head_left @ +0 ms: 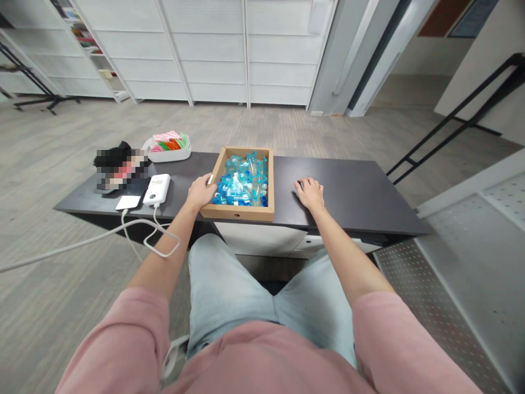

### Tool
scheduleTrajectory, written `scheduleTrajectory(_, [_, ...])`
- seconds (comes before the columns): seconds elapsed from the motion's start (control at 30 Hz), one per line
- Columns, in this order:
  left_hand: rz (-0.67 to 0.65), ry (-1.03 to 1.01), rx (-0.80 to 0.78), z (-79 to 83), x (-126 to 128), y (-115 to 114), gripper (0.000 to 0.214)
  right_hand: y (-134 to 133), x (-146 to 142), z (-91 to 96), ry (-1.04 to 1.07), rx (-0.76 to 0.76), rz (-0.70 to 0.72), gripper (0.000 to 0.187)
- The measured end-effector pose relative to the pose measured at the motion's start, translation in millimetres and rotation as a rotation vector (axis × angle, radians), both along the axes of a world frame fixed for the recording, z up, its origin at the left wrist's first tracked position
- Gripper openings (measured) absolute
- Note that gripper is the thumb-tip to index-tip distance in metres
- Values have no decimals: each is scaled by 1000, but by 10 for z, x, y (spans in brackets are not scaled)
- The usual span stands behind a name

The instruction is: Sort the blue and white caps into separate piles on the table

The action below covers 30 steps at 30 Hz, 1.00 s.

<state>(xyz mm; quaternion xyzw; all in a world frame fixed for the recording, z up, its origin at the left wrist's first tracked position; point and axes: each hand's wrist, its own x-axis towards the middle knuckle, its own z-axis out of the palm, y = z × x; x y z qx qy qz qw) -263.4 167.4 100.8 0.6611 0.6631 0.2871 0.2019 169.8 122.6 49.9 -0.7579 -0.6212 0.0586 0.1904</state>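
A shallow cardboard box [238, 212] stands on the dark table, filled with a loose heap of small clear and blue plastic bottles [241, 180]. My left hand [200, 192] grips the left side of the box, its fingers partly hidden by the hand itself. A small white bit shows at the rim beside those fingers; I cannot make out what it is. To the right of the box, apart from it, my right hand [310, 192] rests palm down on the tabletop. Its fingers are slightly bent and apart, with dark shadow under them.
Left of the box lie a white power bank [156, 189] and a white card-like device [128, 203], both with white cables trailing off the table edge. Behind them are a white basket [172, 155] of colourful items and a blurred dark object [121, 167]. Dark tabletop [353, 191] extends rightward.
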Motion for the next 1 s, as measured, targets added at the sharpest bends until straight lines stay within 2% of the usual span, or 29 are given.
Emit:
scheduleTrajectory(0.2, [36, -23, -74, 61, 61, 52, 56, -18, -45, 74, 1, -24, -9, 56])
scheduleTrajectory(0.27, [46, -84, -86, 50, 26, 79, 49, -21, -55, 85, -6, -29, -14, 56])
scheduleTrajectory(0.37, [83, -123, -42, -4, -112, 129, 50, -18, -57, 84, -8, -37, -16, 55])
scheduleTrajectory(0.53, [146, 92, 94, -168, -341, 170, 54, 14, -23, 35, -18, -32, -22, 54])
scheduleTrajectory(0.7, [83, 277, 38, -295, -290, 136, 58, 47, 21, -26, -1, -12, -14, 53])
scheduleTrajectory(1.0, [86, 393, -30, -247, -212, 78, 67, 50, 123, -144, 66, 82, -7, 48])
